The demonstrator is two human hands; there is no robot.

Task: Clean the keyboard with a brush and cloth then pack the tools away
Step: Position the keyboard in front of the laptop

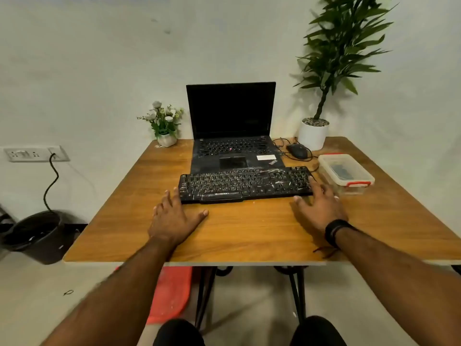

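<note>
The dusty keyboard lies mid-frame on the wooden table, before an open ThinkPad laptop. The left hand and right hand flank it with fingers spread, gripping nothing. At right sit a lidded box, a mouse and a plant; flowers stand upper left.

We see open tabletop across the lower frame, in front of the keyboard. Behind it the laptop blocks the centre; the lidded box, mouse and white pot crowd the right; bare wood lies left, below the flower pot.
</note>
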